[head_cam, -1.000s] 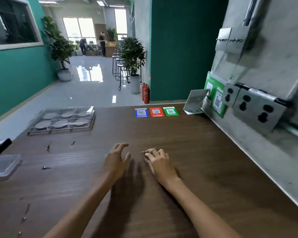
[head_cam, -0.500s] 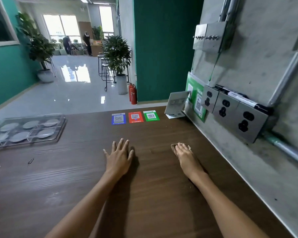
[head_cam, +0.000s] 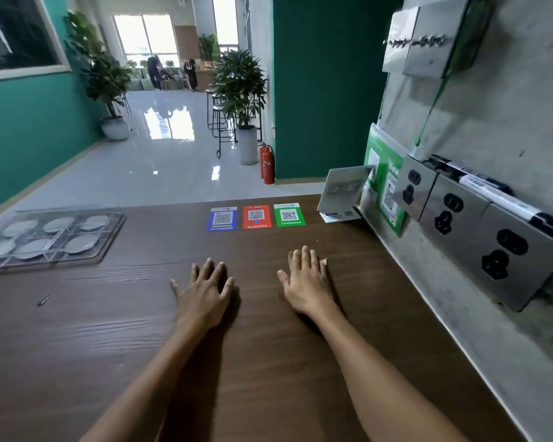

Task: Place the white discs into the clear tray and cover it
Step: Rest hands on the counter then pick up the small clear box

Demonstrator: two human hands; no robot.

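Note:
The clear tray [head_cam: 107, 240] lies at the far left of the brown wooden table [head_cam: 268, 362], with a clear cover over it. Several white discs [head_cam: 82, 242] sit in its round compartments under the cover. My left hand [head_cam: 205, 288] lies flat on the table, palm down, fingers spread, holding nothing. My right hand [head_cam: 305, 282] lies flat a short way to its right, fingers stretched out and empty. Both hands are well to the right of the tray and do not touch it.
Three QR stickers, blue [head_cam: 222, 218], red [head_cam: 256, 216] and green [head_cam: 289, 214], lie at the table's far edge. A card stand [head_cam: 344, 189] is by the right wall, which carries metal socket plates [head_cam: 479, 231]. A small dark scrap [head_cam: 43, 300] lies on the left.
The view has swung right, so the tray now sits further left. My right hand went from curled to flat and spread, and my left hand flattened beside it.

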